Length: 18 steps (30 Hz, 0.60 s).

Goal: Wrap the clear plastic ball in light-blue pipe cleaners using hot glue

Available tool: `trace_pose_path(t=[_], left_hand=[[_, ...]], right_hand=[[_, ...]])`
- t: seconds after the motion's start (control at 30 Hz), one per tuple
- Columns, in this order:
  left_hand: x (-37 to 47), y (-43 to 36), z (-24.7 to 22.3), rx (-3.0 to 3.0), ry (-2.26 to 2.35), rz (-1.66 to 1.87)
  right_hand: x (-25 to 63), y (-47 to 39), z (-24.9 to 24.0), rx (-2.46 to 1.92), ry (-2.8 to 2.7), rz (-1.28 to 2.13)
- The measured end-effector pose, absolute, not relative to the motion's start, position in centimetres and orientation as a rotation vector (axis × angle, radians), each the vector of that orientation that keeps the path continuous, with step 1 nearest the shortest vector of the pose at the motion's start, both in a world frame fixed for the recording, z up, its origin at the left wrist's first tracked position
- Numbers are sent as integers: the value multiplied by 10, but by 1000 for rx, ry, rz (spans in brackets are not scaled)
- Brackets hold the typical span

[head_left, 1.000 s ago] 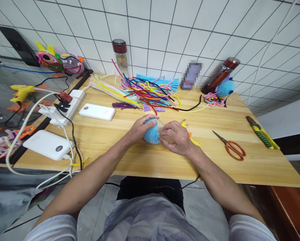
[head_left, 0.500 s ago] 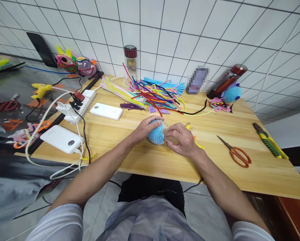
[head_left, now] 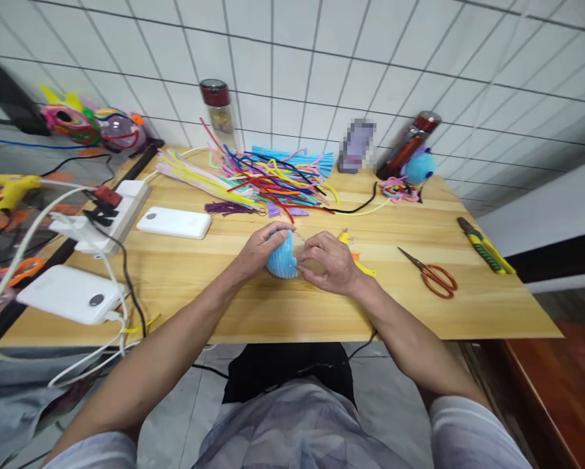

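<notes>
My left hand (head_left: pixel 268 249) is closed around a ball covered in ribbed light-blue pipe cleaner (head_left: pixel 283 257), held low over the table near its front edge. The ball's right side looks bare and partly clear. At that side, my right hand (head_left: pixel 330 262) is closed in a pinch, fingertips touching the blue edge; what lies between them is too small to make out. Just right of that hand lie small yellow and orange pieces (head_left: pixel 365 267). Behind both hands is a heap of colourful pipe cleaners (head_left: pixel 277 179).
Scissors (head_left: pixel 432 275) and pliers (head_left: pixel 485 246) lie to the right. White power banks (head_left: pixel 174 223), a power strip (head_left: pixel 121 218) with looping cables and a yellow glue gun (head_left: pixel 12 192) are on the left. Bottles (head_left: pixel 219 114) and colourful pipe-cleaner figures (head_left: pixel 72 120) stand along the wall.
The view has turned, so the table and its things appear farther left. Both hands stay at the blue ball, nearly in the same pose.
</notes>
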<state>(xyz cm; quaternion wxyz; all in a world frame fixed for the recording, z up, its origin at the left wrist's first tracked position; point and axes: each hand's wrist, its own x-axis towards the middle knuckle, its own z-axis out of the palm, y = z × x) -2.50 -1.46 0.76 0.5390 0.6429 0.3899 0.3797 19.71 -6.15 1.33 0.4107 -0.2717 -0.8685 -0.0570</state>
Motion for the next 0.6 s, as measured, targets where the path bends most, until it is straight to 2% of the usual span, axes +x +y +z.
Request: trace_pose_path(t=[0.4, 0.6], left_hand=[[-25, -19, 11, 1540, 1022, 872], [-33, -14, 0, 1529, 1086, 869]], right_hand=[[197, -60, 4, -778, -2230, -83], [190, -64, 20, -971, -2323, 0]])
